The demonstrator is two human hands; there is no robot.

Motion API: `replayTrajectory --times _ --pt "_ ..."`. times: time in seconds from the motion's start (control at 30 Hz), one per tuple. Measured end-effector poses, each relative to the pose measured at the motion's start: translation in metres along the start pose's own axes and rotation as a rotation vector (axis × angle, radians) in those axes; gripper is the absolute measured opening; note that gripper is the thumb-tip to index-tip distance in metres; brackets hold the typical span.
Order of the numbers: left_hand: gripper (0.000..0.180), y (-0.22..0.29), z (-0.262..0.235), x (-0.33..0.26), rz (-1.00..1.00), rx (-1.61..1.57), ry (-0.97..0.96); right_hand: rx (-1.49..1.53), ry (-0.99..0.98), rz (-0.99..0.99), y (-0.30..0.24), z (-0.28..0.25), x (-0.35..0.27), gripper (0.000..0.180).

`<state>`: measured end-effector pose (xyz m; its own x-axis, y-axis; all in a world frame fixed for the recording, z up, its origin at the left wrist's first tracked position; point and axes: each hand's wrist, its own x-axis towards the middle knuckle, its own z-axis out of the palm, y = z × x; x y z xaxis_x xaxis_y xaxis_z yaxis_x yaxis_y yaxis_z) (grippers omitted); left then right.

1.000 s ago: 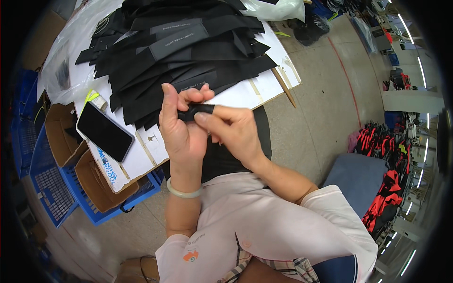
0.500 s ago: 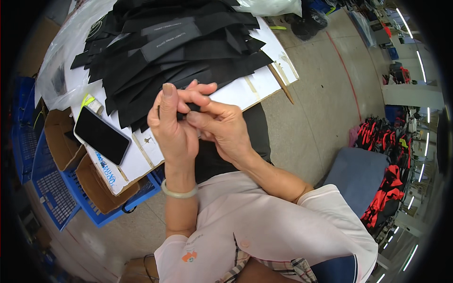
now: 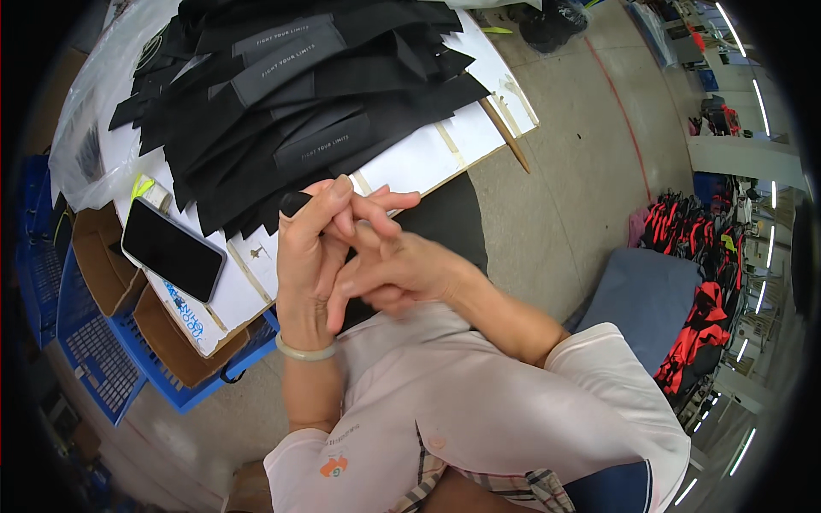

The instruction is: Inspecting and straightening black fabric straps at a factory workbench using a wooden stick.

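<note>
My left hand (image 3: pixel 315 235), with a pale bangle (image 3: pixel 305 349) at its wrist, is raised in front of the table edge, fingers apart. A small black band or cover (image 3: pixel 295 203) sits at one of its fingers; its exact kind is unclear. My right hand (image 3: pixel 406 265) lies against the left palm and fingers, slightly blurred, one finger stretched down toward the left wrist. Neither hand visibly grips an object. Just beyond them, on the white table (image 3: pixel 256 278), black fabric strips (image 3: pixel 325 111) with grey printed patches lie in an overlapping pile.
A phone (image 3: pixel 174 250) lies at the table's left corner. Below that side stand cardboard boxes (image 3: pixel 107 265) and a blue plastic crate (image 3: pixel 184 398). A pointed wooden stick (image 3: pixel 506 137) juts past the right edge. Red and black garments (image 3: pixel 697 333) are piled at right beside a grey-blue bundle (image 3: pixel 637 299).
My hands have come down and nearer to me. The right hand's pinch has loosened, its fingers spreading across the left palm. The black piece at the left finger now shows clearly.
</note>
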<state>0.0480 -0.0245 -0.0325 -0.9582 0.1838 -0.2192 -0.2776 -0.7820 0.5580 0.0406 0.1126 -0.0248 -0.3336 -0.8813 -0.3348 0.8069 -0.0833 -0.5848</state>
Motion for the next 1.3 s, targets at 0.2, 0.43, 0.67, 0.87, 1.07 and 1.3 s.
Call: replayTrajectory --times 0.2,0.43,0.67,0.87,1.07,1.3 --pt "0.038 -0.007 0.005 0.008 0.058 -0.317 0.557 -1.505 0.42 -0.341 0.005 -0.011 0.0 0.038" --pt "0.043 -0.002 0.005 0.007 0.045 -0.082 0.383 -1.565 0.51 -0.61 0.011 -0.011 0.034 0.017" --pt "0.043 0.01 0.007 0.0 -0.001 -0.396 0.239 -1.581 0.501 -0.489 0.001 0.003 -0.006 0.021" --pt "0.049 0.038 0.021 0.011 0.031 -0.479 0.196 -1.595 1.439 -0.632 -0.058 -0.104 -0.083 0.02" --pt "0.048 0.033 0.054 0.036 -0.113 -0.591 0.128 -1.589 1.47 -0.626 -0.042 -0.15 -0.109 0.016" --pt "0.04 0.058 0.049 0.051 -0.048 -0.639 0.21 -0.814 1.271 -0.577 0.007 -0.067 -0.195 0.02"
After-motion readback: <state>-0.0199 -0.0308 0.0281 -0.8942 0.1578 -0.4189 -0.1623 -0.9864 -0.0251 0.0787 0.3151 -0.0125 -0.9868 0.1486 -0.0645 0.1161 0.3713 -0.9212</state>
